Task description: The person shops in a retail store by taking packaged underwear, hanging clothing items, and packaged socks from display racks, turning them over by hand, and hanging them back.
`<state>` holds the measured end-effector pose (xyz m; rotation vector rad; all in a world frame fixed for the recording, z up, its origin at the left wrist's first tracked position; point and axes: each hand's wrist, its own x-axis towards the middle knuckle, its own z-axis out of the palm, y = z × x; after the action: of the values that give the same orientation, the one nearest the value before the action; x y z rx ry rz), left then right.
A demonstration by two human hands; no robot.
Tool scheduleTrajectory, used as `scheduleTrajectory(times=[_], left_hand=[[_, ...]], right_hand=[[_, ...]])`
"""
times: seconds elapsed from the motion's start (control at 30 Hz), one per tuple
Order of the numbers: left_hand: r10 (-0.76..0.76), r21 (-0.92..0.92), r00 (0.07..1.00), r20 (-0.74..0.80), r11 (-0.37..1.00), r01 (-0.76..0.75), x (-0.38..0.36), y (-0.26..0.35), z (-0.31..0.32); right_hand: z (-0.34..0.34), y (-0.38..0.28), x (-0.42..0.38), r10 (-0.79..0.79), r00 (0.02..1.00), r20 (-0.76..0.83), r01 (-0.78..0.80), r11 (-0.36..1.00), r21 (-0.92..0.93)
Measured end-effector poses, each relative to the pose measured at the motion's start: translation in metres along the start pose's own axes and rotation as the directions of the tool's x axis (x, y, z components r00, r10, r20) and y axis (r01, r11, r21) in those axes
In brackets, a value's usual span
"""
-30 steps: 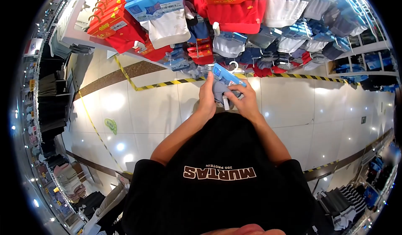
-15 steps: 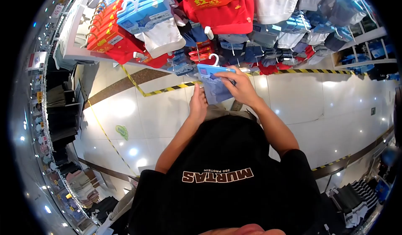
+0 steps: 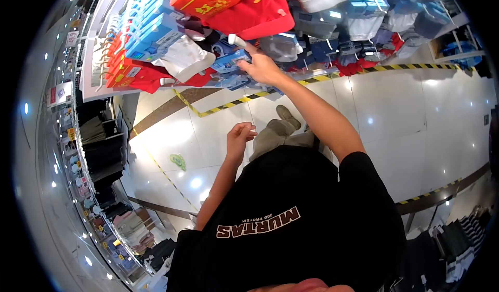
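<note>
My right hand reaches up to the rack and grips a blue-carded garment pack, with its thumb on the card. The pack is among the hanging goods, and its lower part and hook are partly hidden. My left hand is in front of my body, apart from the rack. Its fingers are loosely curled with gaps between them, and nothing shows in them. Above my right hand hangs a red garment pack. To the left is a white garment on a blue card.
More blue-carded packs and red packs hang on hooks at the left. A white hook end sticks out near my right hand. Yellow-black tape marks the tiled floor. Dark folded clothes line the left shelf.
My right hand has moved up to the rack with the blue-carded pack. My left hand has come away from it, lower down, its fingers now curled. The view has shifted and turned.
</note>
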<state>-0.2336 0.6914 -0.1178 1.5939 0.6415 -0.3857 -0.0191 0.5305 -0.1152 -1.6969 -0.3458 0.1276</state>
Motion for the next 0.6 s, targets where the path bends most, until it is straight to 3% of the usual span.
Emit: scheduleTrajectory(times=[0.13,0.27,0.33,0.37,0.47,0.53,0.6], left_hand=[[0.036,-0.029,0.999,-0.015,0.999,-0.037,-0.008,0.003,0.001],[0.053,-0.069,0.995,-0.088,0.996,-0.06,-0.011,0.003,-0.007],[0.063,-0.109,0.99,-0.123,0.991,-0.077,-0.014,0.001,-0.012],[0.062,-0.128,0.988,-0.14,0.989,-0.08,-0.016,0.0,-0.015],[0.063,-0.184,0.983,-0.172,0.978,-0.095,-0.015,-0.008,-0.021],[0.072,-0.212,0.984,-0.165,0.971,-0.107,-0.012,-0.014,-0.023],[0.054,-0.224,0.987,-0.154,0.971,-0.088,-0.007,-0.021,-0.027]], right_hand=[[0.012,0.011,0.028,-0.031,0.99,0.137,0.048,0.991,-0.121],[0.005,-0.017,0.032,0.292,0.952,0.089,-0.271,0.942,-0.196],[0.016,0.002,0.033,0.183,0.983,-0.02,-0.182,0.951,-0.251],[0.021,0.013,0.033,0.118,0.993,-0.022,-0.12,0.975,-0.184],[0.036,0.061,0.029,0.059,0.996,-0.06,-0.068,0.985,-0.16],[0.037,0.06,0.011,0.104,0.99,-0.092,-0.107,0.994,-0.025],[0.046,0.074,-0.007,0.002,0.973,-0.229,-0.017,0.998,-0.065]])
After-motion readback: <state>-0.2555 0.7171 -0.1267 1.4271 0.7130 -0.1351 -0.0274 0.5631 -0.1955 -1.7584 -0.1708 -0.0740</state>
